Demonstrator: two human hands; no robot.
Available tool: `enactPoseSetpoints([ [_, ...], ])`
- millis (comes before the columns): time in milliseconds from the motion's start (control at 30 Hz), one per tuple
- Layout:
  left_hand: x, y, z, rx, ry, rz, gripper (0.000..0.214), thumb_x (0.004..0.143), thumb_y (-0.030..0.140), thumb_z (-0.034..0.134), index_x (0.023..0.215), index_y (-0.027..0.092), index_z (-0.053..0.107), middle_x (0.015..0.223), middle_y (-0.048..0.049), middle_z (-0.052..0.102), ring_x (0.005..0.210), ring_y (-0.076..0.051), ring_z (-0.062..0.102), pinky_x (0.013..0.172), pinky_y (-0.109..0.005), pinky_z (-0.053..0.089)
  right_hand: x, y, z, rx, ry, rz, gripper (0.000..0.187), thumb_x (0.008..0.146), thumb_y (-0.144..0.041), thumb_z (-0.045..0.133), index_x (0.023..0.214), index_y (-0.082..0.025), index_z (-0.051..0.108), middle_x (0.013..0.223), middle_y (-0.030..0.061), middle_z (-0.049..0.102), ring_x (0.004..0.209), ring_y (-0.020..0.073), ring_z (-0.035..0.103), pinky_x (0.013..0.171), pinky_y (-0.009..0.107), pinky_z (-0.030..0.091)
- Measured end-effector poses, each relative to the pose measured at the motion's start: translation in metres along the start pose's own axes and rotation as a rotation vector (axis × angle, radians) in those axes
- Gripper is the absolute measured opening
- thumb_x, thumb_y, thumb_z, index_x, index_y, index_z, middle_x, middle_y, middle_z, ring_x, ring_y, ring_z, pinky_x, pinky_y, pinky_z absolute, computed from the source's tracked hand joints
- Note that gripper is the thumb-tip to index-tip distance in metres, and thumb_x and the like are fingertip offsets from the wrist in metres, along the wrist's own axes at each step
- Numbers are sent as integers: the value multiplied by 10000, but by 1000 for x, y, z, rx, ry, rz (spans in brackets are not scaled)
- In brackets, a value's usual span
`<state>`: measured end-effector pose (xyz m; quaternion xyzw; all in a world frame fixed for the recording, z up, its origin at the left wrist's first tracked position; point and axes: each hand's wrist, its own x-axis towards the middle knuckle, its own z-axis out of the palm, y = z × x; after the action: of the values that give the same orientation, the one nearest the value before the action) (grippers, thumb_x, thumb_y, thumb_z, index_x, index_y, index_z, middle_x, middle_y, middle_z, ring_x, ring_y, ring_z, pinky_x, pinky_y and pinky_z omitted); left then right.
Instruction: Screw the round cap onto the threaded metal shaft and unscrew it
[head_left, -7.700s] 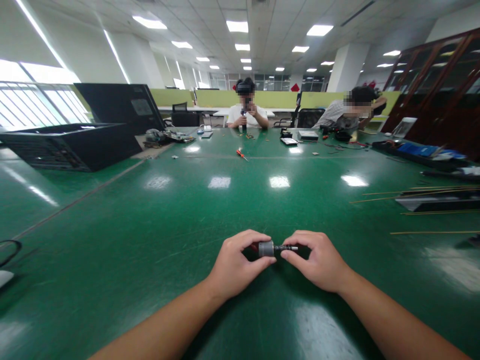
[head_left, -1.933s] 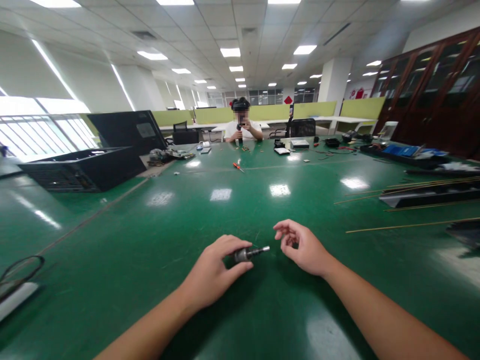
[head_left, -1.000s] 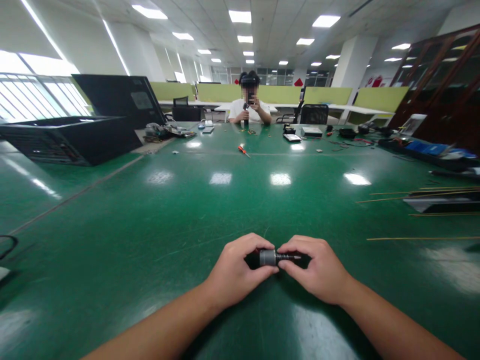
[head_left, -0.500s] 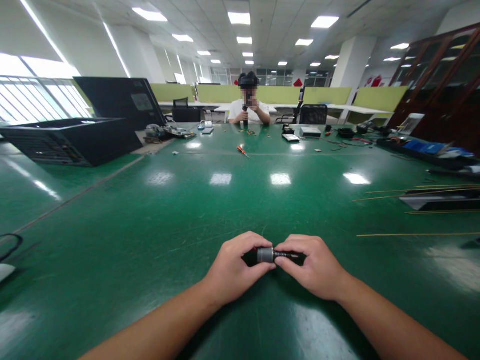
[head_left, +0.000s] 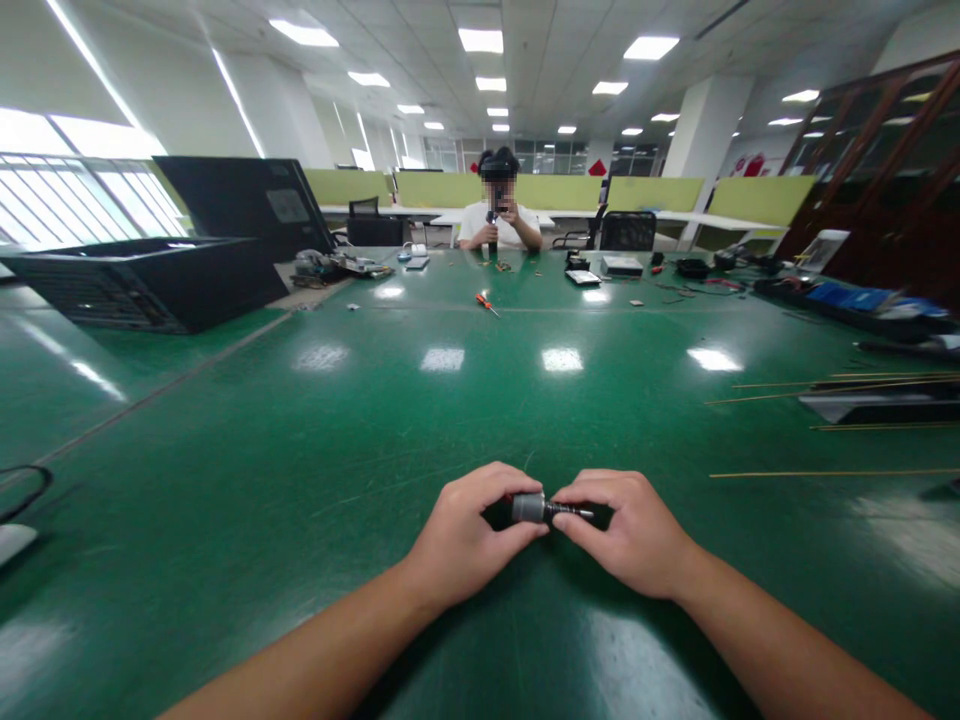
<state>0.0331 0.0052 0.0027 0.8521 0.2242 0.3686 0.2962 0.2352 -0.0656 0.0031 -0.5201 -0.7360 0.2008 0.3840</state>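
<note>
Just above the green table, in the lower middle of the head view, my left hand (head_left: 476,530) pinches a small grey cylinder that looks like a small motor (head_left: 528,507). A bit of red shows at its left end, by my fingers. From its right end sticks out a dark, ribbed shaft (head_left: 574,511) with a bright pointed tip. Thumb and fingertips of my right hand (head_left: 637,535) close around this shaft near its base. The motor lies sideways between both hands, and the fingers partly hide it.
An orange screwdriver (head_left: 486,304) lies further up the table (head_left: 315,430). At the left stands an opened black case (head_left: 142,285). Several thin rods (head_left: 832,474) and a tray of parts (head_left: 862,300) are at the right. Across the table sits a person (head_left: 499,215) holding a dark object.
The motor has shifted slightly left with my left hand. A small gap now shows between it and my right fingertips. Both arms have hardly moved.
</note>
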Motion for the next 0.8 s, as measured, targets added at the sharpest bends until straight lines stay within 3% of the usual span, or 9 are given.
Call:
enactPoseSetpoints([
  [800,0,0,-1,0,26,-8,301,731,143,796,1002,215,686,943,-18,698,873,-155,651,802,-265,508,0,3,0,14,50,9,78,809,-211,681,852,-210,746,761,22,709,685,156,643,646,264,460],
])
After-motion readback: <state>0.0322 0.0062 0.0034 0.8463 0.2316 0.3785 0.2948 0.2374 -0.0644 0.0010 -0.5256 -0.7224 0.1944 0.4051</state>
